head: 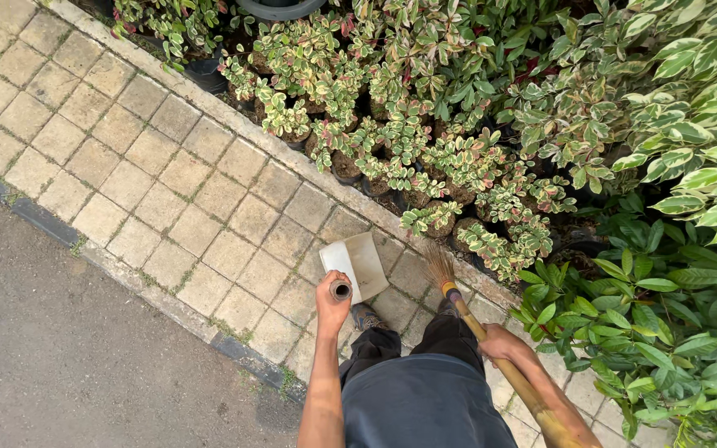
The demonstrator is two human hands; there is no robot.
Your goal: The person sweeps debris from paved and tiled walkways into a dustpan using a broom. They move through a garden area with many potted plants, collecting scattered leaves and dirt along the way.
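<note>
On paving (168,174) beside potted plants (425,158), left hand (332,303) fingers wrapped round dustpan (357,264) handle, right hand (501,343) gripping broom (458,303)

potted variegated plants (425,158) are crowding the far side beyond the curb (325,178); open paving (168,182) is lying left of the dustpan (358,261) and broom (458,303).

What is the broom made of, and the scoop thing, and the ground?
The broom, in the right hand, looks like a yellowish bamboo or wooden stick with dry brown straw bristles. The dustpan, held by the left hand, looks like pale, matte plastic or painted metal; hard to tell. The pavement seems concrete blocks, rough, with moss in the joints.
</note>
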